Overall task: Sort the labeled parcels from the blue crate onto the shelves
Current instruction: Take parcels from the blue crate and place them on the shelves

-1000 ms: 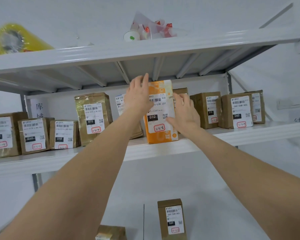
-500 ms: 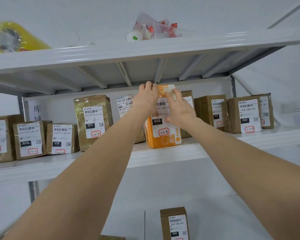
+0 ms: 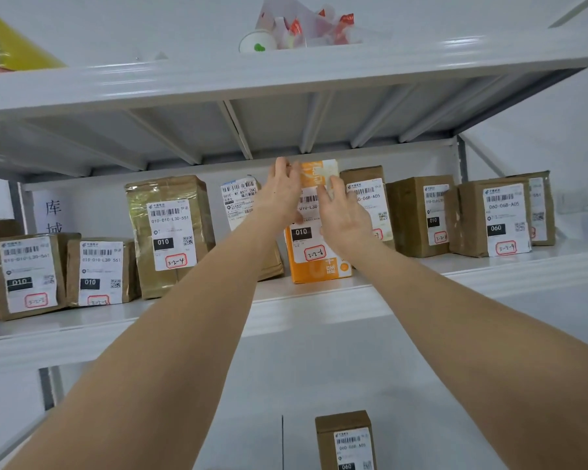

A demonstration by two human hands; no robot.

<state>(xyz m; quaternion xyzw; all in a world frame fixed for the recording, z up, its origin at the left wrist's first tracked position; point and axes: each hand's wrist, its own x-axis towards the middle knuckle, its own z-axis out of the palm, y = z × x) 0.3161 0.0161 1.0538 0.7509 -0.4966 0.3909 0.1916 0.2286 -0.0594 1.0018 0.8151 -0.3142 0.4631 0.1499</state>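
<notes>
An orange parcel (image 3: pixel 319 266) with a white label marked 010 stands upright on the middle shelf (image 3: pixel 319 300), between a white-labelled parcel (image 3: pixel 240 201) and a brown box (image 3: pixel 370 198). My left hand (image 3: pixel 282 193) lies with straight fingers against the orange parcel's upper left front. My right hand (image 3: pixel 345 217) presses flat on its right front. Neither hand curls round it. The blue crate is out of view.
Brown labelled boxes line the middle shelf: a tall taped one (image 3: pixel 170 232), two low ones at the left (image 3: pixel 28 276), two at the right (image 3: pixel 493 217). The upper shelf (image 3: pixel 286 76) carries a yellow bag and a clear bag. One box (image 3: pixel 347 439) stands on the lower shelf.
The orange parcel went deeper onto the shelf and stands upright. Both hands moved from its sides to its front face, fingers straightened.
</notes>
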